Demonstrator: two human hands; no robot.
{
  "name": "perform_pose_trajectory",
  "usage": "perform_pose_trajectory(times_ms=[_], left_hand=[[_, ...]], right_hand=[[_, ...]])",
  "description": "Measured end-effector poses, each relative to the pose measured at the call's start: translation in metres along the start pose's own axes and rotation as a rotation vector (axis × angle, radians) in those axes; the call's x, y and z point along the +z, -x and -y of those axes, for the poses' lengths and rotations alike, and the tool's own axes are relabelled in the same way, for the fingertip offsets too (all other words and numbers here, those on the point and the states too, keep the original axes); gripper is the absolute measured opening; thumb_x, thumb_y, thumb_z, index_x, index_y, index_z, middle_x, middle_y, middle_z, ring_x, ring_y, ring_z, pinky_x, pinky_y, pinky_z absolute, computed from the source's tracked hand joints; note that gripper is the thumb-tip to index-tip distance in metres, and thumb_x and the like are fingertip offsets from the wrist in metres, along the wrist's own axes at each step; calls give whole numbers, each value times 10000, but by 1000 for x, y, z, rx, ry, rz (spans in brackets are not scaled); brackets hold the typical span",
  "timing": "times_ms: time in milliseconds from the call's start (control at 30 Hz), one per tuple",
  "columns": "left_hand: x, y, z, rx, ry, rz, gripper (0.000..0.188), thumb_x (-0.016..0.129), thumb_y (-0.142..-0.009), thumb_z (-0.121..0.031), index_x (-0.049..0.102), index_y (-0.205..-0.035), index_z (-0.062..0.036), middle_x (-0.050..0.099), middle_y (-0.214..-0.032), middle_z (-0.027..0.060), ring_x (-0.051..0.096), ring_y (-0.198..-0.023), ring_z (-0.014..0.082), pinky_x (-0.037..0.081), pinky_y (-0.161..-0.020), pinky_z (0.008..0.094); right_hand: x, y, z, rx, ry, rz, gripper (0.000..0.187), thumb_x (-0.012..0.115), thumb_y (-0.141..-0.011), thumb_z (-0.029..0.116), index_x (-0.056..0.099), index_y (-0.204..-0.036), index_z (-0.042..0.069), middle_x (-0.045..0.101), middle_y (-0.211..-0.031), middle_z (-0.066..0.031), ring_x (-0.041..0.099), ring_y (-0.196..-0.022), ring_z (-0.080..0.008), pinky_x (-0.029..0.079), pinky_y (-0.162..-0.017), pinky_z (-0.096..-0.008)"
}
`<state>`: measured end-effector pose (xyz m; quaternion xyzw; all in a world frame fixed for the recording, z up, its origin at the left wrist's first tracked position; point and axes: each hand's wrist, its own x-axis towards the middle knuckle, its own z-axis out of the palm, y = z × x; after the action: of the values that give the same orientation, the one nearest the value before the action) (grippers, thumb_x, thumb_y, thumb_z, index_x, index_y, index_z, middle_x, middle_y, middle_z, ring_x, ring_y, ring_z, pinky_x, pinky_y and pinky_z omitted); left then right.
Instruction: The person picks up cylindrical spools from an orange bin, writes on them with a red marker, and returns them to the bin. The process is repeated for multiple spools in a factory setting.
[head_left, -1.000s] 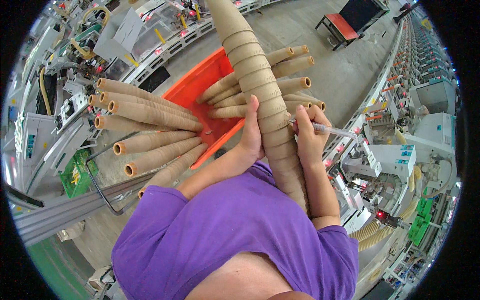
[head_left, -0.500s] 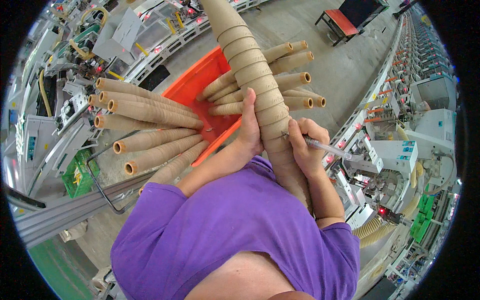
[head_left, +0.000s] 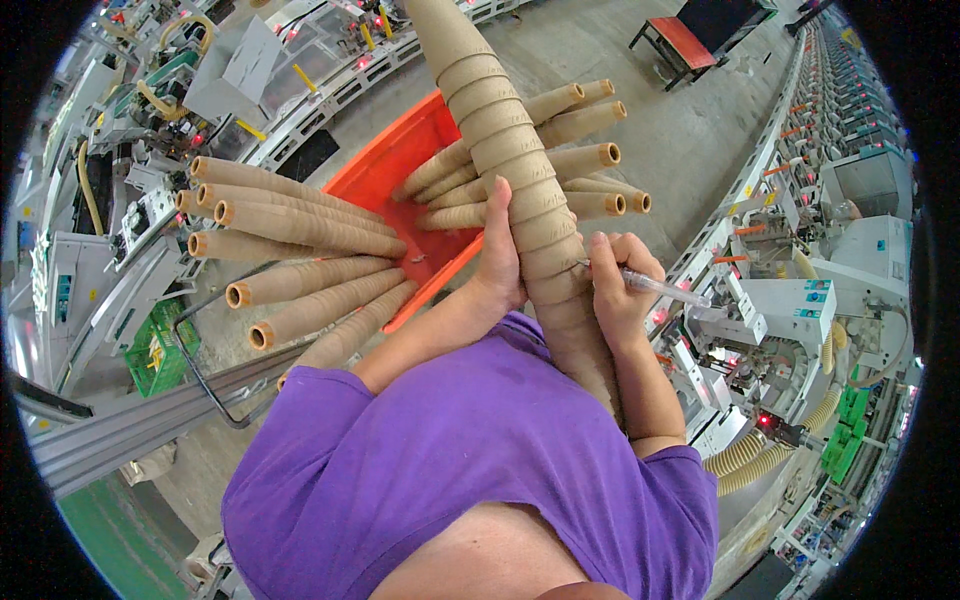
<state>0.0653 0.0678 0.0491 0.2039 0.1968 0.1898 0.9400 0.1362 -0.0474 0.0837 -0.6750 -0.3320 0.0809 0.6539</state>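
Note:
A long stack of nested brown paper cones (head_left: 512,140) slants up from against my chest toward the far end, its narrow tip pointing away. My left hand (head_left: 500,250) is wrapped round its left side, thumb up along the cones and the other fingers mostly hidden beneath. In my right hand (head_left: 622,285) is a clear-barrelled pen (head_left: 665,289), pinched as for writing. The pen's tip is at the right part of one cone's surface, touching or very close to it. Small faint handwritten marks show on several cones' edges.
Beyond the held stack stands an orange-red bin (head_left: 375,160) with more cone stacks (head_left: 300,215) fanning out left and right. Machines line both sides, including a white unit (head_left: 790,308) at right. A green crate (head_left: 158,348) sits at lower left, a red-topped bench (head_left: 682,45) far off.
My right hand and the pen have shifted slightly to the right across the cone. The left hand and the stack have stayed nearly still.

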Motion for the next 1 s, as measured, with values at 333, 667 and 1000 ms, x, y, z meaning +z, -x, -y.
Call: perform_pose_trajectory(times_ms=[333, 667, 1000], left_hand=[[-4, -1, 2, -13, 4, -1, 832, 340, -820, -815, 584, -1062, -57, 648, -905, 135, 657, -802, 274, 564, -726, 420], [-6, -3, 3, -12, 11, -4, 847, 339, -818, -816, 585, -1047, -38, 651, -898, 146, 666, -787, 290, 568, -718, 429], [-6, -5, 2, -38, 18, 18, 830, 309, -833, -806, 577, -1048, -51, 647, -904, 138, 659, -806, 287, 566, -715, 428]], right_hand=[[-2, 2, -6, 70, 18, 18, 358, 585, -916, 25, 394, -615, 64, 454, -565, 15, 376, -519, -48, 294, -478, -235], [-4, 0, -10, 89, -27, 14, 351, 583, -919, 41, 407, -616, 67, 447, -570, 21, 368, -520, -50, 298, -477, -234], [-4, -4, -18, 160, -41, -18, 361, 585, -925, 67, 391, -620, 79, 435, -576, 26, 356, -522, -43, 289, -477, -231]])
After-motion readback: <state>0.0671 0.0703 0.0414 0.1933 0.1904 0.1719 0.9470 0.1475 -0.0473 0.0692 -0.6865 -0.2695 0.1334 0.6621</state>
